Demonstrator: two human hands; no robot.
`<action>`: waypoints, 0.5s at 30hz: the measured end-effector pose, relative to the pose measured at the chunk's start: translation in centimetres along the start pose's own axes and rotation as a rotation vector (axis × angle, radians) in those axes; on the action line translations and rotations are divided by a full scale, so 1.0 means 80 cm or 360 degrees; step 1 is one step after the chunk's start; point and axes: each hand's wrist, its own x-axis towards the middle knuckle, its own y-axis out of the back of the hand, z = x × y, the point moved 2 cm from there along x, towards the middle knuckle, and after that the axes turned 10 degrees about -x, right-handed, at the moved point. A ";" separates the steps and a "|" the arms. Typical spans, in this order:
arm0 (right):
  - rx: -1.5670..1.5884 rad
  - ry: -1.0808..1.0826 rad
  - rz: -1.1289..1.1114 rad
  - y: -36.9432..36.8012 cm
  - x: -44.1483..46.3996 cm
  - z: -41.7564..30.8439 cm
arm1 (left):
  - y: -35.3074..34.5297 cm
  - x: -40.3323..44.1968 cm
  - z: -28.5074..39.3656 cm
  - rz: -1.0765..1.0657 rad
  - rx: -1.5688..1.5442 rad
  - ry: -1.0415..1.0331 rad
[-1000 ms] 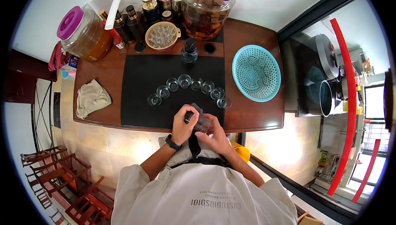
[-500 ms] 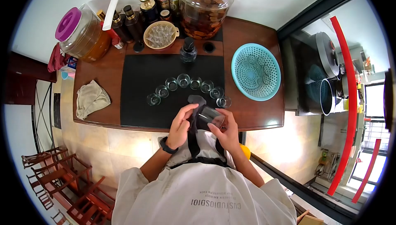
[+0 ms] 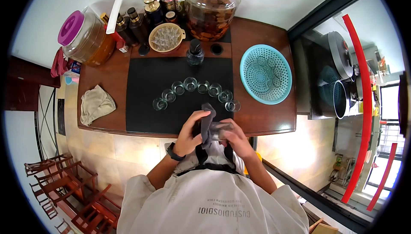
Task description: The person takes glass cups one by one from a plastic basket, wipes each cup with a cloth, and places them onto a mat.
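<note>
My left hand (image 3: 188,135) holds a dark grey cloth (image 3: 207,124), pressed to the open end of a clear glass. Around the other end of that glass (image 3: 220,131) are the fingers of my right hand (image 3: 238,139). Both hands are at the table's front edge, close to my body. Beyond them, several small glasses (image 3: 190,84) form an arc on the black mat (image 3: 145,75). A dark-topped glass bottle (image 3: 195,53) stands behind the arc.
A blue perforated basket (image 3: 257,92) with glasses inside is at the right. A beige cloth (image 3: 97,104) lies at the left. Along the back are a small basket (image 3: 166,37), bottles (image 3: 136,22) and two large purple-lidded jars (image 3: 87,41) (image 3: 212,11).
The glass has turned from slanted to nearly level between my hands. The grey cloth now hangs against its left end, and my right hand has turned around the glass.
</note>
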 end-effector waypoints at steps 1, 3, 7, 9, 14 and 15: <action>-0.0205 0.0092 -0.0039 -0.014 0.000 0.000 | -0.002 0.002 0.001 -0.0003 -0.0001 0.0003; -0.0410 0.0187 -0.0081 -0.026 0.000 0.007 | -0.007 0.010 0.007 -0.0079 0.0150 -0.0041; -0.0628 0.0340 0.0117 -0.032 0.003 0.007 | -0.006 0.002 -0.009 0.0291 -0.0107 0.0397; -0.1621 0.0654 0.0364 -0.043 -0.003 -0.017 | -0.009 0.006 -0.012 0.0413 -0.0096 0.0358; -0.2022 0.0988 0.0415 -0.041 0.003 -0.013 | -0.002 0.007 -0.026 0.0473 -0.0084 0.0429; -0.1724 0.0793 0.0392 -0.043 0.000 -0.012 | -0.004 0.006 -0.023 0.0477 -0.0031 0.0377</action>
